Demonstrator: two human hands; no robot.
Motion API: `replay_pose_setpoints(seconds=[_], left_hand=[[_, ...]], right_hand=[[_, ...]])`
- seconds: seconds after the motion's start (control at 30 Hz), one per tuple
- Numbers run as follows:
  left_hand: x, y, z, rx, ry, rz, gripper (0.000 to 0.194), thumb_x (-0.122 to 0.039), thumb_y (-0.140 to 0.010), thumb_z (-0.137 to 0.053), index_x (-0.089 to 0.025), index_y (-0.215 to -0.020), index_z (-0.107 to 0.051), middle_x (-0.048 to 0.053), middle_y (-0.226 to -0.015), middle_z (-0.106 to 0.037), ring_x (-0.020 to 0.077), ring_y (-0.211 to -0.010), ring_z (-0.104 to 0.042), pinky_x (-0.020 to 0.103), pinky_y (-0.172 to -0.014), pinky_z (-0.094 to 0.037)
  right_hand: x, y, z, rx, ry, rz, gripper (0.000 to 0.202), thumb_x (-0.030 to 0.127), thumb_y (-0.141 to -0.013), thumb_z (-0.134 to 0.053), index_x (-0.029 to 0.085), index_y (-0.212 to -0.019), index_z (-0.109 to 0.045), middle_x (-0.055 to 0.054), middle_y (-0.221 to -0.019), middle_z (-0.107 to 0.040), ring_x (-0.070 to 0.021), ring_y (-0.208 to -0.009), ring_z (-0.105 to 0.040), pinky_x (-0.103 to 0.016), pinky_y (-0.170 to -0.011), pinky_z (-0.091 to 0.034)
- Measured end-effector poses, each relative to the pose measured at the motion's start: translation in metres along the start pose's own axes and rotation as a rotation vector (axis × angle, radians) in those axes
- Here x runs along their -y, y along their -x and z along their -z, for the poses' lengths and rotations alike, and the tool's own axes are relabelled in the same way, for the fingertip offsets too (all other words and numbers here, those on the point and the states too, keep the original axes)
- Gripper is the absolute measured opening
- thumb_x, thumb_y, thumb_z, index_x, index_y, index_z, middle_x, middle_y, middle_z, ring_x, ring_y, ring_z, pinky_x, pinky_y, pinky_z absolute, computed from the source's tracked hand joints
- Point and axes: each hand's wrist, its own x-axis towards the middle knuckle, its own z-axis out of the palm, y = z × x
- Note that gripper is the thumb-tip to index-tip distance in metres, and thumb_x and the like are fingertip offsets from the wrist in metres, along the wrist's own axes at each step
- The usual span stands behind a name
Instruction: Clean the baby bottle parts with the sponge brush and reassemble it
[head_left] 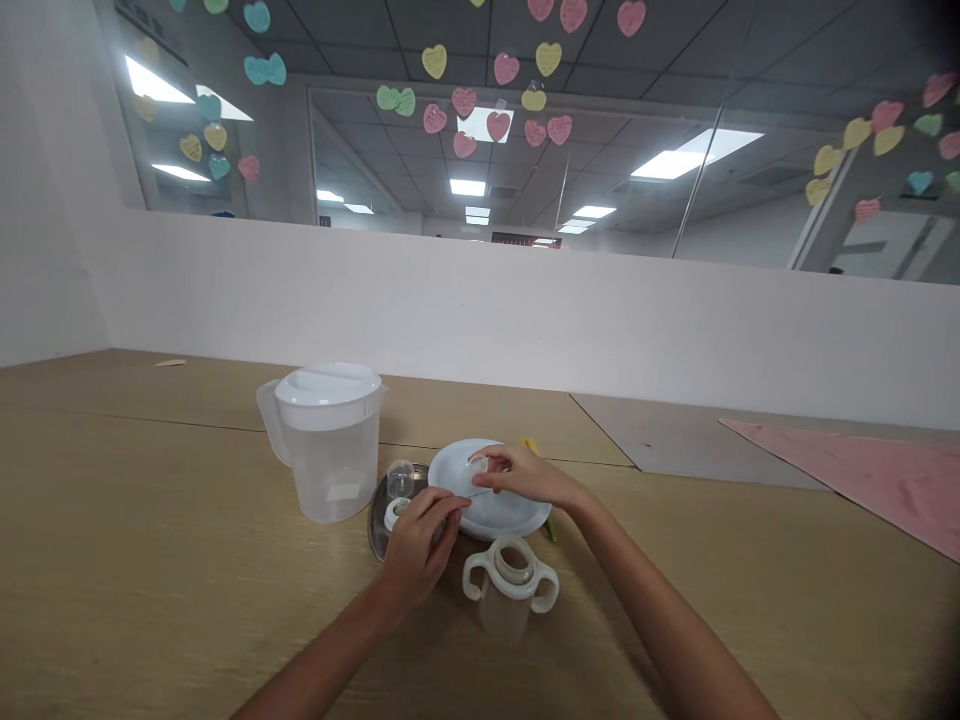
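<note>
My right hand (pixel 519 474) pinches a small clear piece (pixel 478 466) over the white bowl (pixel 517 518); its exact kind is too small to tell. My left hand (pixel 424 535) is closed at the bowl's near left rim, fingertips together, and whatever they may hold is hidden. Partly behind that hand lies a round metal tray (pixel 377 540). On it are a clear domed cap (pixel 400 480) and a white ring-shaped part (pixel 395 513). Nearer me, an uncapped baby bottle (pixel 505 605) with two white handles stands upright.
A lidded clear plastic pitcher (pixel 334 450) stands left of the tray. Something yellow (pixel 529 444) shows behind the bowl. A grey mat (pixel 675 440) and a pink cloth (pixel 862 475) lie at the right. A white wall (pixel 450 310) runs along the table's back.
</note>
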Motion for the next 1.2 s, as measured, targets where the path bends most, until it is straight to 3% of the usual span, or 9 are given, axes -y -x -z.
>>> replay_pose_setpoints(seconds=[0.1,0.23,0.4,0.53,0.73,0.93,1.03,1.2], left_hand=[[0.007,-0.002,0.002,-0.056,-0.037,0.031,0.022,-0.018,-0.088,-0.040,-0.019,-0.097,-0.060,0.005,-0.090,-0.059,0.0146,-0.083,-0.057,0.027,-0.075,-0.045],[0.016,-0.006,0.009,-0.155,-0.075,0.102,0.021,-0.019,-0.087,-0.041,-0.019,-0.093,-0.061,0.004,-0.090,-0.058,0.0150,-0.084,-0.057,0.029,-0.077,-0.046],[0.029,-0.010,0.020,-0.197,-0.179,0.110,0.022,-0.017,-0.085,-0.041,-0.019,-0.088,-0.063,0.004,-0.089,-0.058,0.0162,-0.085,-0.057,0.029,-0.076,-0.046],[0.041,-0.008,0.022,-0.220,-0.338,0.009,0.022,-0.014,-0.083,-0.042,-0.018,-0.086,-0.063,0.005,-0.091,-0.058,0.0169,-0.084,-0.057,0.030,-0.076,-0.045],[0.049,-0.004,0.020,-0.177,-0.464,-0.103,0.020,-0.014,-0.083,-0.044,-0.018,-0.085,-0.064,0.006,-0.093,-0.060,0.0183,-0.085,-0.057,0.031,-0.076,-0.045],[0.045,-0.006,0.022,-0.171,-0.390,0.115,0.022,-0.015,-0.082,-0.042,-0.019,-0.081,-0.063,0.004,-0.090,-0.060,0.0165,-0.082,-0.057,0.028,-0.074,-0.045],[0.047,-0.007,0.023,-0.123,-0.407,0.206,0.022,-0.014,-0.079,-0.041,-0.019,-0.080,-0.063,0.003,-0.087,-0.060,0.0166,-0.081,-0.057,0.028,-0.072,-0.045],[0.052,-0.006,0.020,0.064,-0.518,0.222,0.023,-0.007,-0.072,-0.043,-0.018,-0.074,-0.062,0.005,-0.081,-0.061,0.0183,-0.077,-0.057,0.029,-0.071,-0.043]], right_hand=[[0.020,0.011,0.009,-0.042,-0.203,0.066,0.042,0.048,-0.075,-0.059,0.014,-0.100,-0.062,-0.003,-0.075,-0.059,-0.0134,-0.073,-0.056,-0.026,-0.066,-0.045],[0.048,0.033,0.023,-0.061,-0.295,0.138,0.035,0.044,-0.076,-0.060,0.016,-0.097,-0.063,-0.003,-0.075,-0.060,-0.0124,-0.072,-0.055,-0.025,-0.066,-0.045],[0.067,0.057,0.035,0.067,-0.330,0.122,0.038,0.038,-0.073,-0.066,0.017,-0.105,-0.061,-0.002,-0.078,-0.061,-0.0119,-0.071,-0.056,-0.025,-0.064,-0.046],[0.065,0.060,0.035,0.169,-0.258,0.084,0.041,0.038,-0.072,-0.067,0.020,-0.108,-0.061,-0.001,-0.078,-0.061,-0.0108,-0.068,-0.055,-0.023,-0.062,-0.045],[0.059,0.052,0.028,0.228,-0.012,0.044,0.043,0.045,-0.072,-0.064,0.023,-0.108,-0.061,-0.001,-0.084,-0.063,-0.0115,-0.072,-0.056,-0.021,-0.057,-0.041],[0.060,0.053,0.028,0.417,0.128,0.024,0.040,0.040,-0.069,-0.068,0.023,-0.105,-0.060,-0.001,-0.092,-0.066,-0.0142,-0.081,-0.060,-0.023,-0.070,-0.045],[0.058,0.054,0.030,0.421,0.156,0.040,0.036,0.038,-0.069,-0.068,0.023,-0.101,-0.061,-0.001,-0.095,-0.066,-0.0151,-0.087,-0.060,-0.024,-0.075,-0.045],[0.055,0.055,0.032,0.390,0.118,0.051,0.046,0.034,-0.072,-0.065,0.026,-0.116,-0.055,0.000,-0.093,-0.065,-0.0133,-0.083,-0.061,-0.024,-0.072,-0.046]])
